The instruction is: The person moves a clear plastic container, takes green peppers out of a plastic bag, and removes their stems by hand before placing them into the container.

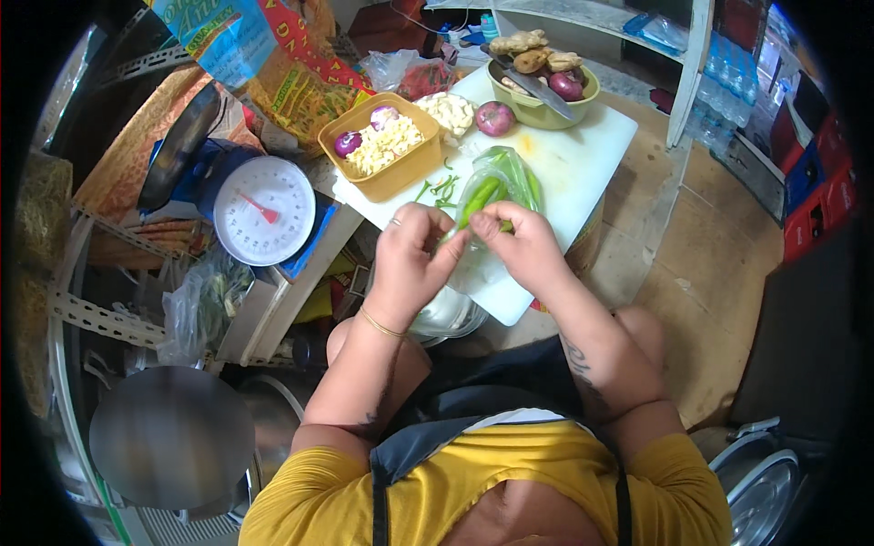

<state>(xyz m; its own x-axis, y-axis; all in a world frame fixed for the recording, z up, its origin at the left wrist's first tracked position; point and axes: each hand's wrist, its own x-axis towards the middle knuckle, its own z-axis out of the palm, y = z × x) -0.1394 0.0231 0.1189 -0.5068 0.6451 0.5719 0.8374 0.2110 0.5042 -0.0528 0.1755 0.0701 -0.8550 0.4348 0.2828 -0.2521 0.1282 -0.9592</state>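
Note:
Over a white cutting board [587, 160], my left hand [416, 252] and my right hand [515, 242] meet with fingertips pinched on a green chili pepper. The fingers hide part of it, and I cannot tell whether both grip the same pepper. Beneath them lies a clear plastic bag [526, 167] with more green chili peppers [481, 194] in and at it. Several cut green stems [444, 188] are scattered on the board beside my left hand. Next to them stands a tan plastic container [382, 184] with chopped pale pieces and two purple onions [348, 143].
A red onion [495, 119] and peeled garlic [447, 112] sit at the board's far side. A knife [539, 89] rests across a green bowl [553, 119] of onions and ginger. To the left are a dial scale [265, 210] and a large printed food bag [273, 68].

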